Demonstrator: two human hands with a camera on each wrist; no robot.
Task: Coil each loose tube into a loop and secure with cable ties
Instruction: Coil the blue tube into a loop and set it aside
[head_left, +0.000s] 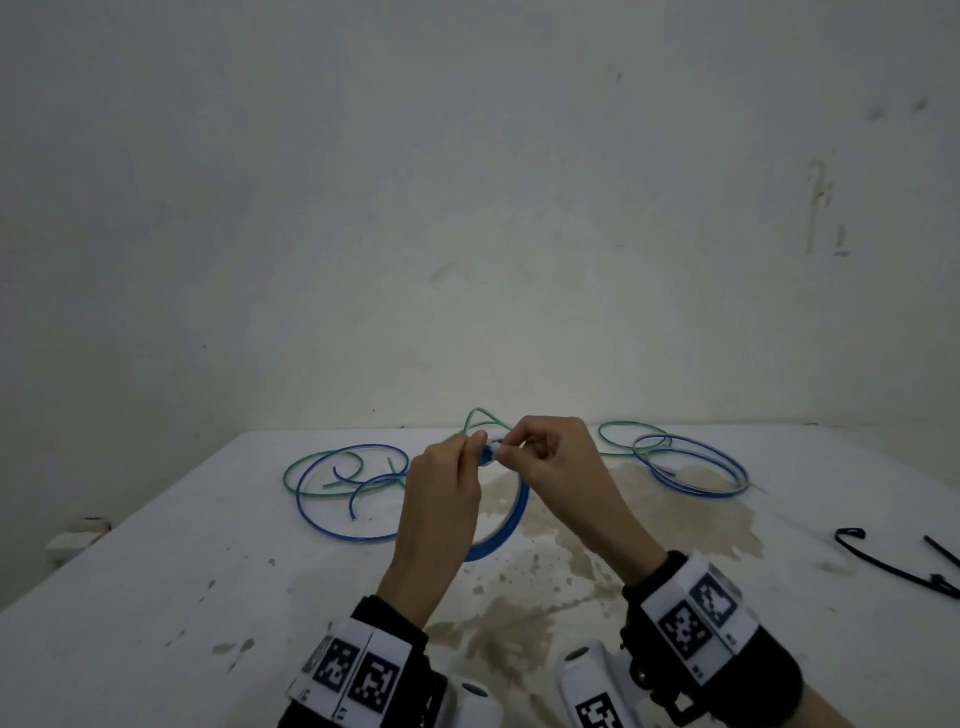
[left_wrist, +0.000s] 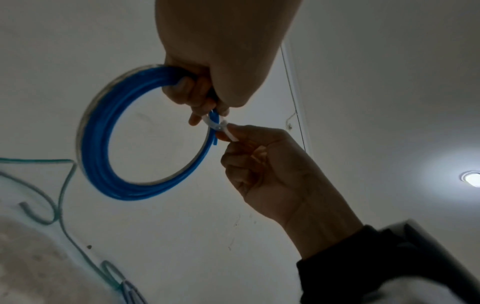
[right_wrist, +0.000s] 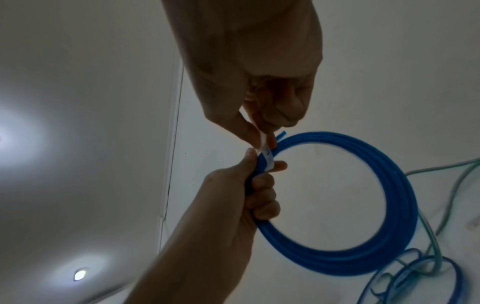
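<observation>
Left hand (head_left: 441, 499) covers near side of blue coil (head_left: 506, 525) in head view; strands vanish under its curled fingers (left_wrist: 192, 92). White cable tie (left_wrist: 223, 128): tail disappears inside right hand (left_wrist: 262, 164), buried behind right fingertips (right_wrist: 270, 142); locking head too small to make out. Black ties (head_left: 898, 569) cut off by right edge. Green tube (right_wrist: 446, 197) beyond fingers blurred, runs off frame.

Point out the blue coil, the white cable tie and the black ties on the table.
blue coil (left_wrist: 103, 127): left wrist view, left arc of the loop.
white cable tie (right_wrist: 267, 156): right wrist view, band wrapped round the coil.
black ties (head_left: 883, 564): head view, strap's middle.
</observation>
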